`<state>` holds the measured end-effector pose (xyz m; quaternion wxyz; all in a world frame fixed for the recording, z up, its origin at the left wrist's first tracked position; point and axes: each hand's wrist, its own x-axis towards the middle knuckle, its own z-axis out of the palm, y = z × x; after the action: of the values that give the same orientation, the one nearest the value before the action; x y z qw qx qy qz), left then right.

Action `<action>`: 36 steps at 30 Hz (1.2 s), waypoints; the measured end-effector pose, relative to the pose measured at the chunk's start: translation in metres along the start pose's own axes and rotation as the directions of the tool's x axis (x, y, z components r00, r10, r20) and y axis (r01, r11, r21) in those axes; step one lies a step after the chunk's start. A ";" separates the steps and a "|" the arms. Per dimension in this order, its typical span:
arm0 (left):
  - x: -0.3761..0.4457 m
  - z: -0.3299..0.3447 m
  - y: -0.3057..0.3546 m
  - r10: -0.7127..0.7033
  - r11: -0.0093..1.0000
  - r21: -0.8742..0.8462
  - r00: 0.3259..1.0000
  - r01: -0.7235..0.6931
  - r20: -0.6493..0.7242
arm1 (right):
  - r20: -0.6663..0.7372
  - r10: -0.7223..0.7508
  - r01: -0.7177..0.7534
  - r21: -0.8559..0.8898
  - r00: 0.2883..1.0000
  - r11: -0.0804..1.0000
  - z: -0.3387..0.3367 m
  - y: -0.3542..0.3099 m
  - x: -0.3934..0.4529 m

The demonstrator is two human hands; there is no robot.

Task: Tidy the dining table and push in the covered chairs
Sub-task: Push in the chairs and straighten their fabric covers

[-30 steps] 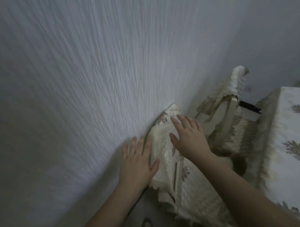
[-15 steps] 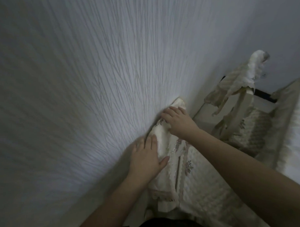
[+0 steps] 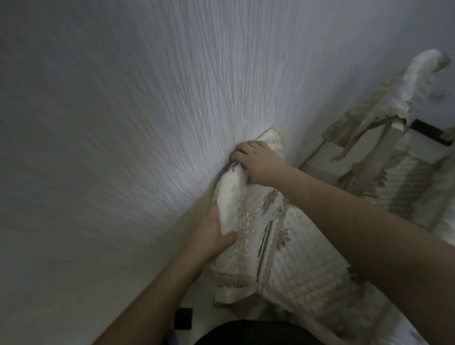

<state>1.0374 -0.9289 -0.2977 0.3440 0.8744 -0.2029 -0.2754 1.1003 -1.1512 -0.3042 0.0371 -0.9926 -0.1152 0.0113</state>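
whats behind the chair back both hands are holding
The textured white wall is directly behind the covered chair back. The left hand and right hand grip its cover. The frame beneath the fabric is hidden.

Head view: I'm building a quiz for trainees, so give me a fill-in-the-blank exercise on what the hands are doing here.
1. Both hands grip the fabric cover on the back of the near ____.
2. The right hand holds the chair cover near its ____ end.
3. The left hand grips the cover on the side facing the ____.
4. A second covered chair stands farther off, to the ____.

Missing words: chair; top; wall; right
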 end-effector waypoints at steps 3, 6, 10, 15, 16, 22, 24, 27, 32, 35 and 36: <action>0.001 0.006 -0.007 -0.003 1.000 -0.013 0.999 0.003 -0.034 | 0.019 0.004 -0.004 0.015 1.000 1.000 0.001 0.003 0.000; -0.001 0.009 -0.003 0.023 1.000 -0.017 0.999 -0.024 -0.046 | 0.022 0.027 -0.028 0.066 0.999 0.997 -0.001 0.006 -0.006; -0.002 0.018 0.005 0.074 0.997 -0.036 0.997 -0.075 -0.030 | 0.032 0.051 -0.053 0.066 0.998 0.996 -0.008 0.018 -0.019; 0.001 0.024 0.013 0.126 0.990 -0.063 0.992 -0.127 -0.022 | 0.020 0.069 -0.071 0.073 0.997 0.995 -0.015 0.028 -0.033; 0.000 0.025 0.015 0.131 0.989 -0.063 0.991 -0.133 -0.028 | 0.019 0.076 -0.077 0.074 0.997 0.994 -0.016 0.029 -0.035; 0.002 0.034 0.016 0.155 0.983 -0.099 0.988 -0.155 -0.013 | 0.043 0.106 -0.107 0.030 0.993 0.994 -0.022 0.027 -0.038; 0.005 0.035 0.017 0.159 0.982 -0.102 0.987 -0.159 -0.003 | 0.067 0.129 -0.129 0.000 0.989 0.992 -0.023 0.029 -0.038; 0.012 0.040 0.022 0.173 0.980 -0.099 0.985 -0.172 0.012 | 0.084 0.165 -0.165 -0.004 0.983 0.986 -0.025 0.037 -0.044; 0.025 0.044 0.033 0.200 0.978 -0.065 0.979 -0.197 0.039 | 0.045 0.221 -0.221 -0.008 0.974 0.975 -0.023 0.055 -0.056; 0.035 0.049 0.041 0.199 0.979 -0.054 0.978 -0.196 0.065 | 0.054 0.257 -0.257 -0.006 0.965 0.966 -0.023 0.066 -0.060; 0.038 0.051 0.044 0.203 0.978 -0.053 0.977 -0.200 0.070 | 0.061 0.269 -0.269 -0.003 0.961 0.963 -0.024 0.071 -0.061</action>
<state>1.0277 -1.0049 -0.3105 0.3821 0.8304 -0.2968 -0.2762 1.0574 -1.2355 -0.2843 0.0342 -0.9981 0.0197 0.0468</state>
